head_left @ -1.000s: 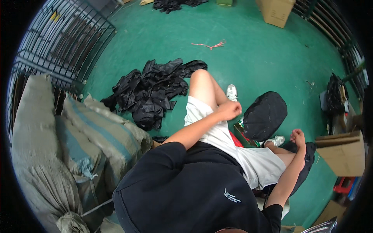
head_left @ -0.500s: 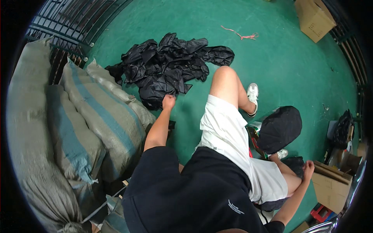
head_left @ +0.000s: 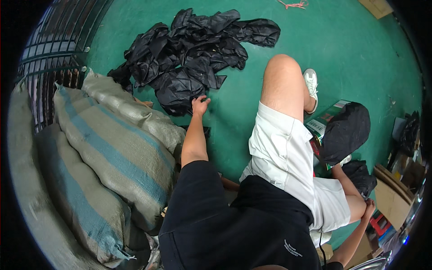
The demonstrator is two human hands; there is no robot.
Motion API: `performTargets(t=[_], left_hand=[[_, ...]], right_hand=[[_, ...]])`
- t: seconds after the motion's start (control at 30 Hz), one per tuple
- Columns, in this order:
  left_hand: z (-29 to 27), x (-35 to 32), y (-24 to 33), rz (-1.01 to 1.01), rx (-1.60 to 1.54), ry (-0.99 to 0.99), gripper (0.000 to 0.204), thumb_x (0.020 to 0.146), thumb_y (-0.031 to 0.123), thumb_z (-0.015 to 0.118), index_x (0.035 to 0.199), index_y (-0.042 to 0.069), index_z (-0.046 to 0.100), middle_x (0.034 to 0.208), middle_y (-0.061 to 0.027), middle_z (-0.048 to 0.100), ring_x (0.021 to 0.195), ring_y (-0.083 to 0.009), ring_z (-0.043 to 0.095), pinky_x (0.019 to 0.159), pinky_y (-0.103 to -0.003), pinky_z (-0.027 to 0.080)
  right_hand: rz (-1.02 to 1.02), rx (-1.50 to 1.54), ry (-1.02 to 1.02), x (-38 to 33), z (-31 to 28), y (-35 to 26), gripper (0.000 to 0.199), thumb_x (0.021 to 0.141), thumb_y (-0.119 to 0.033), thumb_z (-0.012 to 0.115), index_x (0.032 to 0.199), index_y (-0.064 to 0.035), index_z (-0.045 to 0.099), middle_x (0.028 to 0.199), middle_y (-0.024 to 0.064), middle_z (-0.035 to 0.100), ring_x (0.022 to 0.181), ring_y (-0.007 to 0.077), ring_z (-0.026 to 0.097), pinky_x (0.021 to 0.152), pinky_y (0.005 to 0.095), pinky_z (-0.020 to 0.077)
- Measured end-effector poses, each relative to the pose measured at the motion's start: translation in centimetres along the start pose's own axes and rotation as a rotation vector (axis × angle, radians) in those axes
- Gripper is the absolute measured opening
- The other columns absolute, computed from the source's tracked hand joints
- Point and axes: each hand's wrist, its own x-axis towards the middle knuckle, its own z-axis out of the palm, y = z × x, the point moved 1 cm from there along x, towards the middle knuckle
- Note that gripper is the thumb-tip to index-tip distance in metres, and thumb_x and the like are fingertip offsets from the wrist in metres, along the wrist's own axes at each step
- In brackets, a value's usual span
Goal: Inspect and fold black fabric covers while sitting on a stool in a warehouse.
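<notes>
A heap of crumpled black bags or sheets [head_left: 180, 54], thin and shiny, is spread over the green floor ahead of me on the left. My left hand [head_left: 200, 105] reaches to its near edge with fingers apart, and I see nothing held in it. Down at the right, beside my bent knee, is my right hand [head_left: 369, 209]; its fingers are too small and partly hidden to make out. A black bundle [head_left: 355, 176] lies close to that hand. Between my legs a rounded black covered thing [head_left: 346, 132] stands against a green and red carton [head_left: 325, 120].
Several stuffed woven sacks [head_left: 112, 144] with blue stripes lean along my left, by a metal grille [head_left: 56, 49]. Cardboard [head_left: 392, 204] and a red plastic item [head_left: 380, 224] stand at the right. Pink string [head_left: 294, 4] and a carton [head_left: 377, 6] lie far off.
My left hand has gone from closed to fingers spread beside the black heap. My right hand has come in against my knee. The whole view has shifted.
</notes>
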Motion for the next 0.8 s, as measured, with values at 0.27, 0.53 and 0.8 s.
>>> performTargets(t=[0.27, 0.53, 0.8], left_hand=[[2.5, 1.2, 3.6, -0.149, 0.153, 0.050, 0.057, 0.079, 0.047, 0.072, 0.128, 0.018, 0.062, 0.147, -0.0199, 0.040, 0.133, -0.0347, 0.042, 0.108, -0.041, 0.037], [-1.0, 1.2, 6.6, -0.021, -0.421, 0.590, 0.020, 0.072, 0.009, 0.076, 0.091, 0.002, 0.071, 0.087, -0.0123, 0.073, 0.079, -0.0227, 0.068, 0.078, -0.034, 0.052], [-11.1, -4.8, 23.4, 0.374, -1.017, 0.247, 0.010, 0.082, 0.003, 0.058, 0.090, 0.010, 0.057, 0.079, 0.0016, 0.054, 0.068, -0.0108, 0.053, 0.062, -0.025, 0.046]], right_hand=[[0.034, -0.016, 0.102, -2.3, -0.2, 0.2, 0.014, 0.094, -0.012, 0.055, 0.089, -0.0005, 0.062, 0.078, 0.0039, 0.061, 0.071, 0.0129, 0.055, 0.066, 0.0273, 0.0459], [0.057, -0.009, 0.110, -1.4, -0.7, 1.1, 0.015, 0.095, -0.012, 0.054, 0.089, -0.0005, 0.061, 0.072, 0.0026, 0.058, 0.064, 0.0109, 0.050, 0.062, 0.0260, 0.0422], [0.050, 0.009, -0.224, 1.2, 2.4, -2.0, 0.008, 0.093, -0.014, 0.060, 0.092, -0.0058, 0.060, 0.072, -0.0009, 0.055, 0.063, 0.0088, 0.050, 0.057, 0.0242, 0.0399]])
